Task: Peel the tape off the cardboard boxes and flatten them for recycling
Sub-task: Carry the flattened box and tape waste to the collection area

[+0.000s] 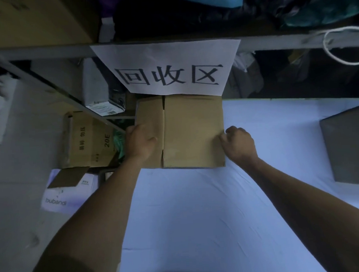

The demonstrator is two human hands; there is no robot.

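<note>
both arms reach forward, left grip point(140, 141) flat, right grip point(238, 142) curled.

You can read "回收区" on the white paper sign point(167, 69), "20E" on the floor carton point(89, 140), and "bubandi" on the white box point(61, 196).

Both hands point(140, 141) point(238, 143) on flattened cardboard box point(192, 131), white-covered table point(199, 207).
</note>
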